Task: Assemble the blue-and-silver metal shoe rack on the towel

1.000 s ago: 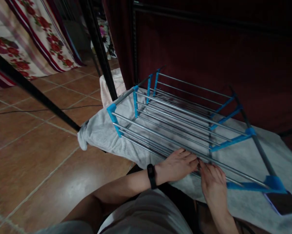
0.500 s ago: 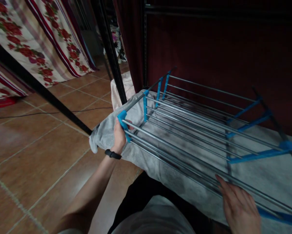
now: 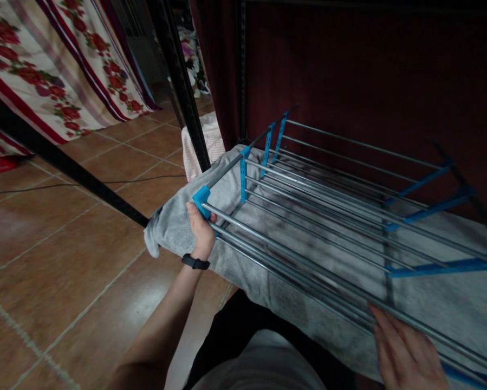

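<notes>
A metal drying rack (image 3: 308, 238) with blue plastic joints rests on a grey blanket (image 3: 227, 254). At its near left corner, my left hand (image 3: 202, 233) is closed around the end of the rack by a blue corner joint (image 3: 201, 196); a dark band circles that wrist. My right hand (image 3: 408, 346) lies at the rack's near long bars, toward the lower right. Its fingers reach under the front bar, and their tips are partly hidden, but they look wrapped on the rack.
Black metal posts (image 3: 182, 81) and a slanting black bar (image 3: 64, 151) frame the left side. Behind the rack hangs a dark red curtain (image 3: 349, 81). A flowered curtain (image 3: 64, 65) hangs at the far left over a tiled floor (image 3: 84, 238), where a thin cable (image 3: 84, 184) runs.
The view has shifted slightly. The rack's right end and my right hand sit a little further right in the picture. Both hands keep their places on the rack.
</notes>
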A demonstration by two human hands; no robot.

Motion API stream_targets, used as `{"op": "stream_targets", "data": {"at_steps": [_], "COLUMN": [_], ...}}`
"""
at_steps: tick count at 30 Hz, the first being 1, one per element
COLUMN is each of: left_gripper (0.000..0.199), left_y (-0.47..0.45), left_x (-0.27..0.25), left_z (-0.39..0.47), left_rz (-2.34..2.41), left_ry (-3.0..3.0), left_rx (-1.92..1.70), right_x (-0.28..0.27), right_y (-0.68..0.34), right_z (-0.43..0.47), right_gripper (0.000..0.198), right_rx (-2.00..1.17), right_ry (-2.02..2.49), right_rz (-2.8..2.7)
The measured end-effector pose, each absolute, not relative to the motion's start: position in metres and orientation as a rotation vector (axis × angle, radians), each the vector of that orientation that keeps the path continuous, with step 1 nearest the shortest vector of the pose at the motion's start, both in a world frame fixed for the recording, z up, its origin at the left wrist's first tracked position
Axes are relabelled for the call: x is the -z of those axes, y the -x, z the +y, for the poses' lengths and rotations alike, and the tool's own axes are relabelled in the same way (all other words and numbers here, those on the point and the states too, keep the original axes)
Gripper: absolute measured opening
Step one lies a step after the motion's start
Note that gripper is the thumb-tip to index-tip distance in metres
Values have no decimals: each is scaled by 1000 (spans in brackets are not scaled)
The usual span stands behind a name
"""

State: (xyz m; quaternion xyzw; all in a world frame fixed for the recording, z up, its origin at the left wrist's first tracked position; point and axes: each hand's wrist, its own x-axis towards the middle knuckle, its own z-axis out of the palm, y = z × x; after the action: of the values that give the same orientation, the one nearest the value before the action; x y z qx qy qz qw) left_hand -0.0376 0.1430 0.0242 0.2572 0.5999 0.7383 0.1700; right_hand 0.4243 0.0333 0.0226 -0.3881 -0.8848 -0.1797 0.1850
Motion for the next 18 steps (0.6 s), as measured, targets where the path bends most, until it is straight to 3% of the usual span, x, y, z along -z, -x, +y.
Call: {"op": "stream_targets", "data": {"at_steps": [8,18], "left_gripper": [63,65], "left_y": [28,42], "left_x": [-31,-24], "left_z": [144,136], "left_rz": [1617,1720], "left_ry": [-737,-766], "left_rx": [-2200,-2037], "right_x": [-54,-101], "right_y": [-255,-90], "right_z": [44,116], "right_gripper": [56,46], "right_rx": [149,-269], "right_ry": [1225,1063], "right_rz": [-2525,-2785]}}
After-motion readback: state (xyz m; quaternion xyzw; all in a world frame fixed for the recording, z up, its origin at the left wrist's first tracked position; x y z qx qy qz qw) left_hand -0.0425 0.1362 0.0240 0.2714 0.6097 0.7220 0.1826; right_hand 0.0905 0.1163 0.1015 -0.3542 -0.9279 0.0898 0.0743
